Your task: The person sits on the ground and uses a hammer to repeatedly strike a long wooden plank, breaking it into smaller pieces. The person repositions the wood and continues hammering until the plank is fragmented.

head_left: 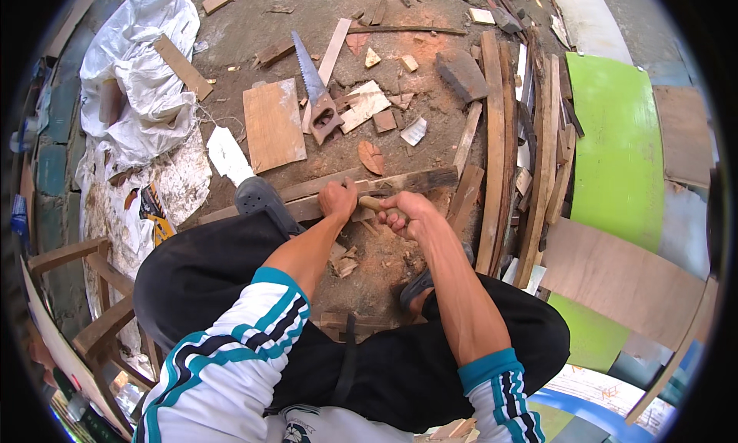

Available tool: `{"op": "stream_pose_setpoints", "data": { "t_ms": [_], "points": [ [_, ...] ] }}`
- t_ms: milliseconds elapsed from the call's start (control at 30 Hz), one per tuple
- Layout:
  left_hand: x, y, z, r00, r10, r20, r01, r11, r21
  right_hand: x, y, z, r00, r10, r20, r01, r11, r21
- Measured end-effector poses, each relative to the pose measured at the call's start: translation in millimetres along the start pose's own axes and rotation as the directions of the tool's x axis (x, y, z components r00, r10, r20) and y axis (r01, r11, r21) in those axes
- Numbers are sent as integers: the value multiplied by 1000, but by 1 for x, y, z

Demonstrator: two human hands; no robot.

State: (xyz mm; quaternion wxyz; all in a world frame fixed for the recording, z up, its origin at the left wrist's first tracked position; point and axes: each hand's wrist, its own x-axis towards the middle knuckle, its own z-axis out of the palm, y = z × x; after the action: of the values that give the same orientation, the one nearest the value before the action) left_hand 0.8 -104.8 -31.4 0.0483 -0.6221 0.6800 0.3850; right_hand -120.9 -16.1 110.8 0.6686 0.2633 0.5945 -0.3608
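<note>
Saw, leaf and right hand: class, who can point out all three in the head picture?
Saw (pixel 312 83): head view, middle of the blade.
Leaf (pixel 371 158): head view, middle of its brown surface.
Right hand (pixel 413 211): head view, back of the hand.

2 hands (pixel 338 199) (pixel 415 215), 1 held hndl (pixel 370 203), 1 saw (pixel 309 75), 2 gry clogs (pixel 259 196) (pixel 413 291)

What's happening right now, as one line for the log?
left hand: curled at wooden beam | right hand: gripping tan handle | beyond hands: handsaw, brown leaf, white sack
</note>
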Motion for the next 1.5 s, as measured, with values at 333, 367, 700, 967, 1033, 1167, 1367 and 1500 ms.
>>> {"op": "stream_pose_setpoints", "data": {
  "t_ms": [333,367,700,967,1033,1167,1367,1500],
  "points": [
    [12,-16,15,903,317,-290,-311,948,67,2,3,-3,984,-179,24,178,939,-295],
    [11,-15,17,906,322,-276,-317,946,62,8,4,-10,970,-242,-12,230,936,-265],
    [9,-18,22,884,402,-239,-422,906,-37,55,-2,-120,706,-656,-267,708,644,288],
    [61,-106,11,851,463,-249,-448,886,116,51,56,67,427,-864,268,860,479,177],
    [50,-121,12,795,512,-325,-494,858,141,58,73,60,422,-879,220,906,418,-68],
    [44,-98,-9,710,666,-229,-658,743,122,92,113,57,402,-893,200,889,329,-318],
    [47,-78,-11,658,750,-68,-751,660,16,104,124,47,448,-880,156,862,378,-338],
    [47,-60,-15,672,740,2,-737,669,96,95,123,37,478,-878,27,834,443,-329]
  ]
}}
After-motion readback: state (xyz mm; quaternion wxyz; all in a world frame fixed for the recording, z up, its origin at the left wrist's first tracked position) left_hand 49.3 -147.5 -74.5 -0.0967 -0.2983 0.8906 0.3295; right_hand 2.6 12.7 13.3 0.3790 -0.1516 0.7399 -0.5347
